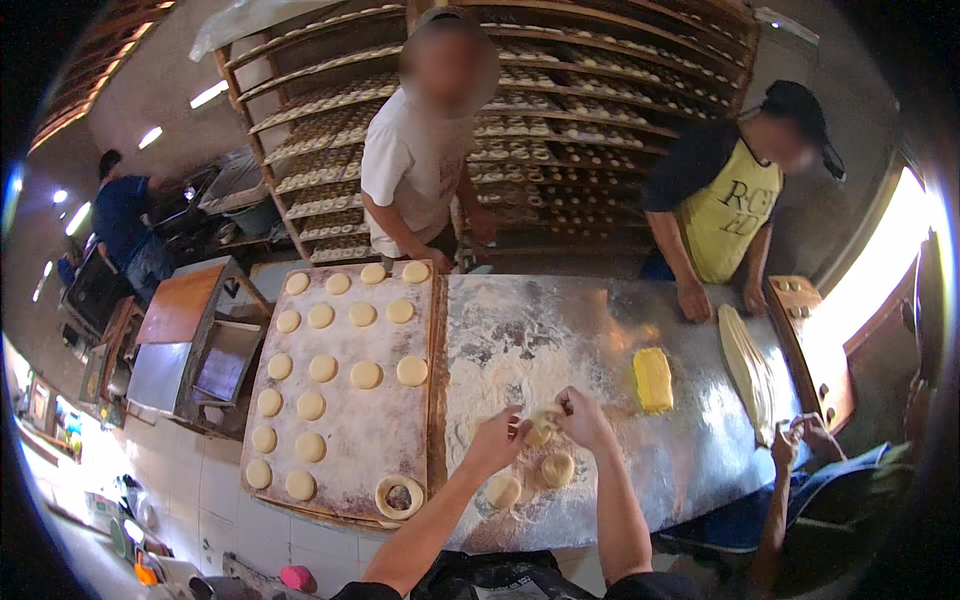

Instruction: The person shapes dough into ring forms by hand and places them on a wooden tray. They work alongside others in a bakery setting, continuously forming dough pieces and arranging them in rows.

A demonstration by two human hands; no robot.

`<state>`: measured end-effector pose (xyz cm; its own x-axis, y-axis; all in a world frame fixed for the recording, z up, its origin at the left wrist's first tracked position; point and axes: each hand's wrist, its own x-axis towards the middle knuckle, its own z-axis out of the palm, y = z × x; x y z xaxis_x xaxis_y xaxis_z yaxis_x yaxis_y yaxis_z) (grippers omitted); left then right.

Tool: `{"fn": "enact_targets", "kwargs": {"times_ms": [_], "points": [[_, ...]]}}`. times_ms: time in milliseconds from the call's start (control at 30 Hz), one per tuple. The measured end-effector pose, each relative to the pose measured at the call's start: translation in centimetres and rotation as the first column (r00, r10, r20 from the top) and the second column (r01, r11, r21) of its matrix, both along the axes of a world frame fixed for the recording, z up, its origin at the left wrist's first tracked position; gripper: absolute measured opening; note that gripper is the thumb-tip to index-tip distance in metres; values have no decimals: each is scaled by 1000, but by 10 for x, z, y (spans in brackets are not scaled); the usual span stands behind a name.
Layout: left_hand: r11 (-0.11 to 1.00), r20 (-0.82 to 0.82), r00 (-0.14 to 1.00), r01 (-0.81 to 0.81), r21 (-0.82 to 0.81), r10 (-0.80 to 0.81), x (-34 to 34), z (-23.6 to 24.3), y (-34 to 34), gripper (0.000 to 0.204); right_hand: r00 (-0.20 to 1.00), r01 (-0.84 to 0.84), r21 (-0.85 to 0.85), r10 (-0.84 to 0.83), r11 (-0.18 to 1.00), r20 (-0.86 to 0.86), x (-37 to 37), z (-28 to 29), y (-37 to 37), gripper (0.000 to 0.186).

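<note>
A small dough piece sits pinched between both hands above the floured metal table, just below the picture's centre. The left hand grips it from nine o'clock, fingers curled shut around it; the right hand closes on it from three o'clock. Two more dough lumps lie on the table at six o'clock, one touching distance from the wrists. A sleeve or forearm could flatten them (they lie right under the arms). The held piece may tear if pulled unevenly, since the grip looks tight. At nine o'clock a wooden board carries rows of dough rounds; a yellow butter block lies at three o'clock.
</note>
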<state>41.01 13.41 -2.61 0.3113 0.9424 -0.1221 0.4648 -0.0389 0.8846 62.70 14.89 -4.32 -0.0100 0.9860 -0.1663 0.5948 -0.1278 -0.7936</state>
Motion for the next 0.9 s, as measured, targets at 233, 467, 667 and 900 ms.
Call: {"fn": "enact_targets", "kwargs": {"times_ms": [233,467,667,900], "points": [[977,389,904,-115,-180,178,-4,49,-26,35,921,-98,148,146,984,-361,-32,42,-21,47],[777,-25,892,-379,502,451,-18,60,-48,45,783,-169,224,269,960,-561,-90,46,-19,68],[955,707,689,-288,70,156,-56,60,-60,48,-237,-449,19,-98,893,-967,-104,52,-36,53],[845,115,939,-341,412,323,-99,48,-52,33,388,-91,55,86,994,-917,-179,65,-43,66]]}}
